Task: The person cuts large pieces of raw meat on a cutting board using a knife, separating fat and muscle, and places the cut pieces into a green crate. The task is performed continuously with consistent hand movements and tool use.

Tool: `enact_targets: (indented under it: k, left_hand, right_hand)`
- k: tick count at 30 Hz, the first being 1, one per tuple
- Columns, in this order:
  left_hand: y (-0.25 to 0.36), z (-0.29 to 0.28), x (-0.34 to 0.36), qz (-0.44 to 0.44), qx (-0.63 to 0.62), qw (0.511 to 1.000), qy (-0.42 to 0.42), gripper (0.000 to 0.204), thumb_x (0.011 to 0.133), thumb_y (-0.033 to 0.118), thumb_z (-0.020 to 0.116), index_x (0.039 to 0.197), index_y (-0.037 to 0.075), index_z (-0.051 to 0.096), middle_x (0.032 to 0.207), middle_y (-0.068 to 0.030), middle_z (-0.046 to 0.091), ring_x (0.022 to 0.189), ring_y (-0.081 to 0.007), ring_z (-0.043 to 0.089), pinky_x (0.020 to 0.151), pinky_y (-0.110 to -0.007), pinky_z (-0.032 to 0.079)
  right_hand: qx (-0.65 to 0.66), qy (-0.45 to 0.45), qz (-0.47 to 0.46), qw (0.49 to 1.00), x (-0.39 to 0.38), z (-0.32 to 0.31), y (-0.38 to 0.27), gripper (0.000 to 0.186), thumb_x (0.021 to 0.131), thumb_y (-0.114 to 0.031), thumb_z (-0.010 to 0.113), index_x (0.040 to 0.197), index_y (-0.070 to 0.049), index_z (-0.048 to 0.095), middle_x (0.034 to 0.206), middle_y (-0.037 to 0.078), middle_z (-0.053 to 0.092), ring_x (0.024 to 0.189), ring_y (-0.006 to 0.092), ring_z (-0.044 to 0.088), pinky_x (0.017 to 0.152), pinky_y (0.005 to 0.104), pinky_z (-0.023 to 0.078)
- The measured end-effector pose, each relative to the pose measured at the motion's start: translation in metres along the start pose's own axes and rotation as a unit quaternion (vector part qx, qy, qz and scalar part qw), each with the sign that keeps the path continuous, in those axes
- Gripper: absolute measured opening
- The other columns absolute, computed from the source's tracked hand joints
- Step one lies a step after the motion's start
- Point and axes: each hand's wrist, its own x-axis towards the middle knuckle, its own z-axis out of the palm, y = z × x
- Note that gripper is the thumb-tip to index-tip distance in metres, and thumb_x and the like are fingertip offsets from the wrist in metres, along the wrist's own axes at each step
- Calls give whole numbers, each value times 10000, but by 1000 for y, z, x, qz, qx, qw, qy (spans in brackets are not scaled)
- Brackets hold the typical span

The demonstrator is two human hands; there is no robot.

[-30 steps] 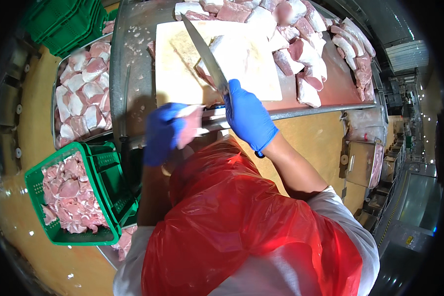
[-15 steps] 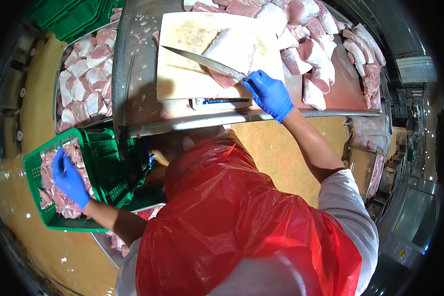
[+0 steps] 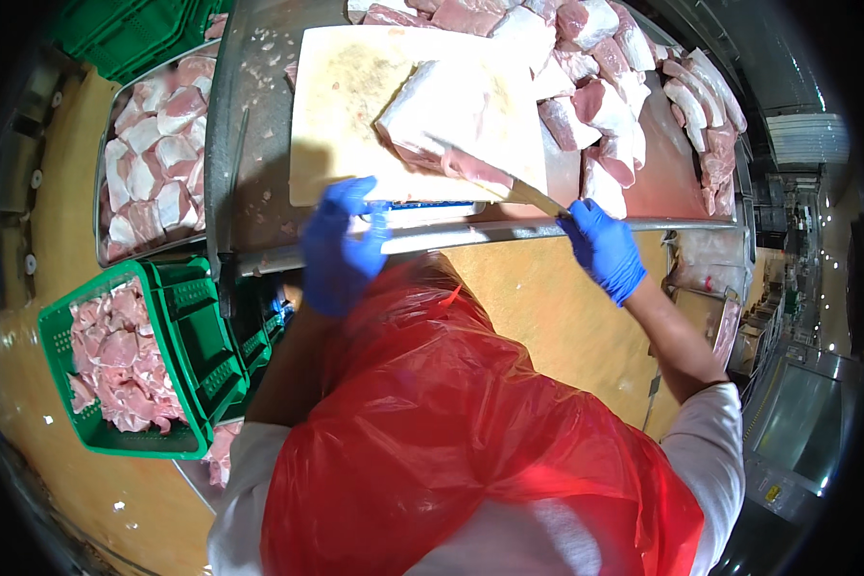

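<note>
A large piece of pale meat (image 3: 437, 106) lies on the white cutting board (image 3: 331, 96). My right hand (image 3: 602, 252), in a blue glove, is wrapped round the handle of a knife (image 3: 536, 197). The blade points up and left, its front part over the near side of the meat; whether it cuts in I cannot tell. At the board's near left corner hovers my left hand (image 3: 341, 252), also gloved in blue and slightly smeared by motion. Its fingers are apart with nothing in them.
Meat chunks (image 3: 600, 106) crowd the metal table (image 3: 259, 163) right of the board. On the left stand a metal tray (image 3: 103, 206) of cut pieces and a green crate (image 3: 206, 422) of trimmings. The table's raised front edge (image 3: 432, 236) runs before me.
My left hand has moved from over the green crate to the board's near edge. My right hand has drawn the knife right and nearer, lowering its blade to the meat.
</note>
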Motion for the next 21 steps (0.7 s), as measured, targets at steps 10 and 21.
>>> enact_targets:
  k: [10, 21]
  left_hand:
    - [-13, 48, 41, -15, -127, 984, 126, 842, 777, 56, 804, 1460, 3, 313, 1232, -113, 489, 983, -197, 546, 882, -316, 489]
    - [-59, -72, 35, 19, -3, 907, 421, 310, 1033, 303, 524, 1168, 28, 564, 973, -106, 605, 876, -228, 570, 756, -351, 466]
  right_hand:
    - [175, 100, -3, 980, 63, 22, -91, 175, 995, -247, 573, 1017, -75, 551, 866, 187, 630, 760, 414, 638, 646, 490, 531]
    - [160, 38, -162, 973, 88, -6, -179, 202, 979, -251, 611, 989, -66, 530, 808, 178, 580, 732, 403, 612, 621, 485, 495]
